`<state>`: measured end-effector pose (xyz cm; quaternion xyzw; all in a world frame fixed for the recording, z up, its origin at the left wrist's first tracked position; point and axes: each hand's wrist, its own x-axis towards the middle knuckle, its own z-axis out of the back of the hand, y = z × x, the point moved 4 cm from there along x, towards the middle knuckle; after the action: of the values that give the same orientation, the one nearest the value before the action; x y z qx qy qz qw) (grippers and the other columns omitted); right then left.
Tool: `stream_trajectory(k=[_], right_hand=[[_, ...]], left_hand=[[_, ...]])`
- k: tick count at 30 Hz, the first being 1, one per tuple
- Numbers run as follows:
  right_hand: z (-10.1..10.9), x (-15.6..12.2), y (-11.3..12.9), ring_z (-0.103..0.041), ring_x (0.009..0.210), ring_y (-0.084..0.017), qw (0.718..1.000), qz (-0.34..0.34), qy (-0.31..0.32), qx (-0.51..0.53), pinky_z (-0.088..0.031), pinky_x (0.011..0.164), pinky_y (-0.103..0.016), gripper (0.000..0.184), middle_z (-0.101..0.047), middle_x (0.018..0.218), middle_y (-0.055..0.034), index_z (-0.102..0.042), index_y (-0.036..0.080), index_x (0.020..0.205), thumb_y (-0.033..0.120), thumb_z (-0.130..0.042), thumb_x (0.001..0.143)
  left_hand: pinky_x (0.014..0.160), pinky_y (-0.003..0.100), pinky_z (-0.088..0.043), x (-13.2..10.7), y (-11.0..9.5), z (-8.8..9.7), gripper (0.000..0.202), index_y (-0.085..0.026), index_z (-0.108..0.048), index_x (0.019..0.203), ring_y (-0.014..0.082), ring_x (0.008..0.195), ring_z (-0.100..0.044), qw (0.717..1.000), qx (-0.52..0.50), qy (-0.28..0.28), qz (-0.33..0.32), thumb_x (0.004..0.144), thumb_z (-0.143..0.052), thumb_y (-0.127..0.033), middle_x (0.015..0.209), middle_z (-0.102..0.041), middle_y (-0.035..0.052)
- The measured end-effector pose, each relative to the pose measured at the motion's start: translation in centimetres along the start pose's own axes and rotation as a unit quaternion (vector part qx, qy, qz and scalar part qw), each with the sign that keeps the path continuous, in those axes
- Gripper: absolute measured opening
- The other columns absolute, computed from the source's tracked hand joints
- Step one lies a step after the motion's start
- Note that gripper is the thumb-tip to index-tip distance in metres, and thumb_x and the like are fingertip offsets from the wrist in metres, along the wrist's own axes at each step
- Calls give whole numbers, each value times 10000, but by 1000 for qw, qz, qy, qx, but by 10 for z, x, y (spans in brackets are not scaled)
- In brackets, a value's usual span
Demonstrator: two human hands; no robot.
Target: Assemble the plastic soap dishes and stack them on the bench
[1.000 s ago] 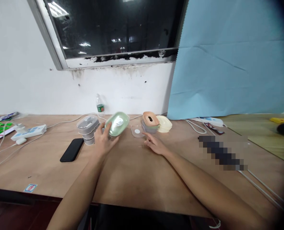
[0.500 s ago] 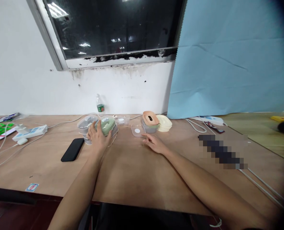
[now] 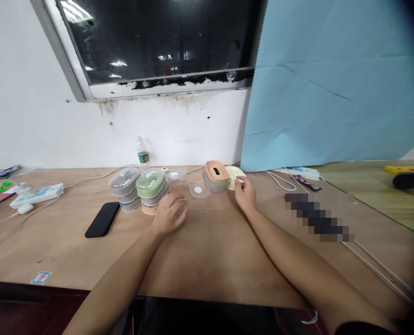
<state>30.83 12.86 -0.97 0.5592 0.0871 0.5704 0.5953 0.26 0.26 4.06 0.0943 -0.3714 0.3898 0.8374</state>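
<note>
the brown table (image 3: 210,260) carries stacked boxes (image 3: 151,189), a phone (image 3: 103,219) and a power strip (image 3: 39,195).

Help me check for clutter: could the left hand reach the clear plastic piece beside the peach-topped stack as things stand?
Probably yes: the left hand appears empty, the clear plastic piece lies just beyond it on the tabletop, and no object shows between them.

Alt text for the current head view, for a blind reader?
A person's right hand is at a cream stack on a wooden table; the left hand is near a green-topped stack. Nearby are a grey stack, an orange-topped stack and a black phone.
</note>
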Motion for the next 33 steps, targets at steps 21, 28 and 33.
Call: stream_trajectory(k=[21,28,33], right_hand=[[0,-23,34,-521,534,-137,990,99,45,88,-410,577,-251,292,-543,585,44,-513,207,961,446,-573,803],[-30,-92,88,-515,473,-115,874,296,384,26,-392,539,-245,179,-572,517,37,-644,230,815,406,-620,794],[-31,-73,75,-549,538,-142,929,247,277,-13,-414,580,-267,275,-614,587,11,-698,242,958,445,-555,840]], left_hand=[[1016,426,-388,-11,24,-26,568,-208,-359,1385,264,1205,-487,971,-119,142,152,906,-437,-504,1344,-476,121],[1029,441,-377,-10,37,-15,538,-185,-365,1377,260,1234,-466,976,-118,17,181,926,-406,-476,1339,-489,133],[951,394,-432,-9,17,-33,428,-208,-598,1170,247,1072,-569,964,-100,223,101,876,-493,-501,1153,-635,83]])
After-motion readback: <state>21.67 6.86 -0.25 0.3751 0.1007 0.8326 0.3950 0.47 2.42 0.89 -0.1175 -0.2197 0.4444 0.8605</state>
